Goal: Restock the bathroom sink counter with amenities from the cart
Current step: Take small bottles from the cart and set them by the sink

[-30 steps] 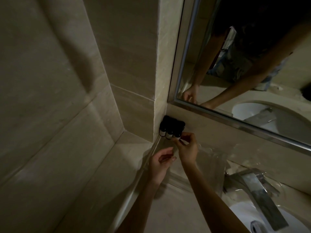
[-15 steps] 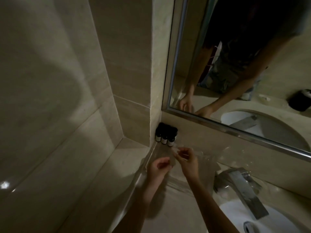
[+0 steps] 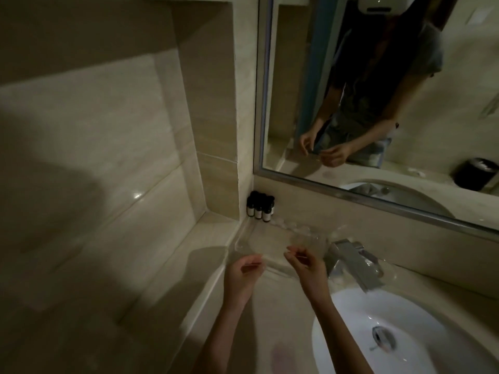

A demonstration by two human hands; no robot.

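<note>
Head view: a dim bathroom lined with beige stone tiles (image 3: pixel 94 157), with a recessed ledge (image 3: pixel 162 265) on the left. The table (image 3: pixel 280 314) is of the same pale stone and carries a white sink (image 3: pixel 432 333) at the right, with a flat metal tap (image 3: pixel 353 261) behind the sink. A group of small dark bottles (image 3: pixel 260 209) stands upright in the back corner of the table, just below the mirror (image 3: pixel 378 103). A clear tray (image 3: pixel 270 238) lies between the bottles and the tap.

Both hands hover over the table in front of the tray, apart from each other. The left hand (image 3: pixel 243 278) has its grip pinched, thumb to forefinger, on a thin pale strip (image 3: pixel 252 264). The right hand (image 3: pixel 307 268) pinches a similar sliver; whether it is one piece cannot be told. The mirror reflects both hands and a dark bin (image 3: pixel 476 174).
</note>
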